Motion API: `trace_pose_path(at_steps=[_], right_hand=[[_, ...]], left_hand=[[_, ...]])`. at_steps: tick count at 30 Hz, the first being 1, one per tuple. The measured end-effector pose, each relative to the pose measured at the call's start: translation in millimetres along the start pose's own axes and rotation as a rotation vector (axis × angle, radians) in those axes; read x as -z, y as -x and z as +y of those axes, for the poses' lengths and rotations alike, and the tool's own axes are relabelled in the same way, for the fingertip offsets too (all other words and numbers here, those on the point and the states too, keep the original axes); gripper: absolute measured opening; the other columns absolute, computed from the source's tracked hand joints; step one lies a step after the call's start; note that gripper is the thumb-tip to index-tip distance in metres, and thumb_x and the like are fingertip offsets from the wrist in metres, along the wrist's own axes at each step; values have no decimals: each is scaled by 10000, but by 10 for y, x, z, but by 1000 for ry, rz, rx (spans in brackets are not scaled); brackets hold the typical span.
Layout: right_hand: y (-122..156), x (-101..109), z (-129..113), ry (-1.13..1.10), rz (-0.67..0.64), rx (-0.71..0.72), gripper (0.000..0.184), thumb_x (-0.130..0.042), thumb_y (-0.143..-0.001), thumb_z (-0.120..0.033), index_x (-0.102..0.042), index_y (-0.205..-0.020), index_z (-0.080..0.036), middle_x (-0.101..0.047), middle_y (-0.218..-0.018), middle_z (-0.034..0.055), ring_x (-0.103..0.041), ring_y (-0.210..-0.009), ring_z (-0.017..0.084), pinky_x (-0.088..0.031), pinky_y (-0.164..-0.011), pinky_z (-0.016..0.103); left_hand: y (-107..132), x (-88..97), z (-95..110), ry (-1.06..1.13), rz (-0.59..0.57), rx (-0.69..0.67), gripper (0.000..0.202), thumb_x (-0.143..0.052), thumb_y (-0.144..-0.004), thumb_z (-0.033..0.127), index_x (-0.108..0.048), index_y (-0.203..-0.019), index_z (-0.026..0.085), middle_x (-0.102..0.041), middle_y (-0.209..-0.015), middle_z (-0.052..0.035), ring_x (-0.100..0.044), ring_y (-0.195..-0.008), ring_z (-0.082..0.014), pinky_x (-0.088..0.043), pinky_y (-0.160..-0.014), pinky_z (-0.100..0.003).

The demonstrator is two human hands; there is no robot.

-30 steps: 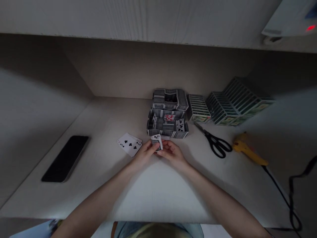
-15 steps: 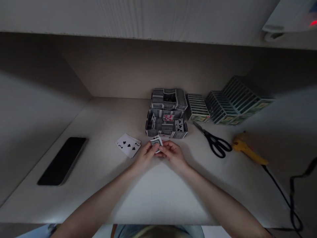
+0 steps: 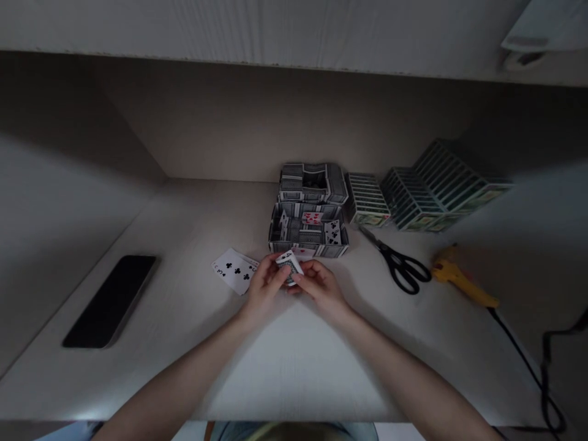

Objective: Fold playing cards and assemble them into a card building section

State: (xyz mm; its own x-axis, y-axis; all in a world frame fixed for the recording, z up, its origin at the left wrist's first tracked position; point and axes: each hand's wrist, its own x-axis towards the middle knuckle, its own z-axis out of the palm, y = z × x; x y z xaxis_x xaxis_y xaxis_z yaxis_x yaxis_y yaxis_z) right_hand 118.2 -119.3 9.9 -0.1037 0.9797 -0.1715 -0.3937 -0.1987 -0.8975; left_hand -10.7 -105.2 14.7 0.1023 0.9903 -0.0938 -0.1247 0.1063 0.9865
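Both my hands meet over the pale desk, pinching a bent playing card [image 3: 288,264] between them. My left hand [image 3: 265,289] grips its left side and my right hand [image 3: 320,286] its right side, fingers curled round it. Just beyond the card stands a small structure built of playing cards [image 3: 309,211], two tiers with red and black faces showing. A few loose cards with a three of clubs on top [image 3: 233,271] lie flat to the left of my left hand.
A black phone [image 3: 110,300] lies at the left. Black scissors [image 3: 397,262] and a yellow glue gun [image 3: 462,283] with a black cable lie at the right. Rows of card boxes [image 3: 425,190] stand at the back right. A shelf overhangs the desk.
The hands have stayed in place, turning and bending the card slightly; its top edge now leans more to the left. The view has shifted a little.
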Motion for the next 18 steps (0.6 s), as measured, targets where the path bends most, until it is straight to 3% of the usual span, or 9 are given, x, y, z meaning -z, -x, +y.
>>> trace_pose_path(at_steps=[9,15,18], right_hand=[[2,3,48,101,-77,9,261,-689,-620,-353,-515,-710,-180,-573,-666,-23,-585,-613,116,-527,-594,273],[-32,56,34,153,56,62,252,-695,-612,-353,-573,-732,-168,-580,-684,-8,-554,-606,107,-496,-548,235],[-59,96,46,202,87,67,244,-700,-606,-339,-611,-742,-157,-573,-629,-15,-493,-511,76,-421,-454,198]], left_hand=[[-40,42,26,-78,48,1,263,-661,-651,298,-599,-852,139,-621,-762,-8,-546,-696,-111,-422,-647,-217],[-69,82,34,-83,-14,6,227,-646,-666,309,-644,-810,135,-633,-802,-24,-553,-728,-123,-422,-670,-223],[-77,106,45,-134,-79,-11,221,-632,-680,319,-665,-798,135,-628,-804,-32,-552,-747,-133,-419,-685,-228]])
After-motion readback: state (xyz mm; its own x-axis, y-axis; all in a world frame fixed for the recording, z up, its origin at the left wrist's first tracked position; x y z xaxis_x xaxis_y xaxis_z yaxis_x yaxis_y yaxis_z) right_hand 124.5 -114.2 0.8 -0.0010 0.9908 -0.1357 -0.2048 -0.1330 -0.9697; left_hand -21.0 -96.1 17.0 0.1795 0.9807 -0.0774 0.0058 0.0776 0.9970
